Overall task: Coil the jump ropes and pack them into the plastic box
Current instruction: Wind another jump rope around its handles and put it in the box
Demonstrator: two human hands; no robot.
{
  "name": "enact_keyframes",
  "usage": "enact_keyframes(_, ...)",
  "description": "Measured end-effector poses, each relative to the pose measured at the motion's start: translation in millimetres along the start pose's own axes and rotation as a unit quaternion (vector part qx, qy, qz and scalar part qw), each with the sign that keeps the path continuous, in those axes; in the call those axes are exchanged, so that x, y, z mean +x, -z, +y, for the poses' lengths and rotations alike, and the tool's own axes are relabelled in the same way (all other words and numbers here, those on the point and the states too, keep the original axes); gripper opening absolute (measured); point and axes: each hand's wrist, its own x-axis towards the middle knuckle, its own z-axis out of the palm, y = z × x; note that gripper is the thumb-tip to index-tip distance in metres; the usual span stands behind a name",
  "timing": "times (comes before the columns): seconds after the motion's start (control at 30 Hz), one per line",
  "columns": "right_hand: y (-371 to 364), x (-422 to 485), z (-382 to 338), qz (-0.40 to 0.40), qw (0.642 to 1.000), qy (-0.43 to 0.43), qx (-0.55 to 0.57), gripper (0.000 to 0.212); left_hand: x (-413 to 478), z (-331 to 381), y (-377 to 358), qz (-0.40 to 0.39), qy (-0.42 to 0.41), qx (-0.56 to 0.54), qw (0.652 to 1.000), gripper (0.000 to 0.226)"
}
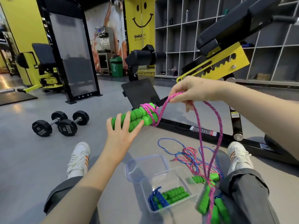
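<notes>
My left hand (pixel 123 128) grips two green foam handles (pixel 137 116) side by side, with pink rope wound round their far end. My right hand (pixel 189 91) pinches the pink rope (pixel 210 143) above them; its long loop hangs down to the floor. The clear plastic box (pixel 146 189) sits between my legs and holds a blue rope coiled on green handles (pixel 168 197). Its clear lid (pixel 146 165) lies just behind it. A tangle of blue and pink rope (pixel 189 157) lies to the right, with several loose green handles (pixel 210 201) by my right leg.
A black and yellow weight bench (pixel 218 62) stands close ahead and to the right, its base bar crossing the floor. Two black dumbbells (pixel 59 123) lie on the grey floor at left. A tall black machine (pixel 71 54) stands further left. My shoes flank the box.
</notes>
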Motion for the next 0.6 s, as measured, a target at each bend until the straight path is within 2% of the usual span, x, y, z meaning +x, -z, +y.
enact_keyframes(0.17, -14, -2, 7, -0.060, 0.996, -0.047, 0.054, 0.028, -18, -6, 8, -0.034, -0.046, -0.035, 0.998, 0.057)
enact_keyframes(0.27, -18, -1, 11, -0.056, 0.994, -0.044, 0.083, 0.036, -32, -13, 12, -0.055, -0.106, -0.065, 0.991, 0.073)
enact_keyframes(0.37, -22, 3, 14, -0.051, 0.990, -0.037, 0.123, 0.043, -35, -14, 17, -0.045, -0.148, -0.093, 0.984, 0.064)
enact_keyframes(0.5, -33, 8, 11, -0.076, 0.987, -0.015, 0.141, 0.036, -33, -9, 22, -0.028, -0.210, -0.121, 0.970, 0.062)
enact_keyframes(0.6, -42, 13, 13, -0.052, 0.986, -0.006, 0.161, 0.037, -30, -2, 25, 0.005, -0.218, -0.150, 0.964, 0.056)
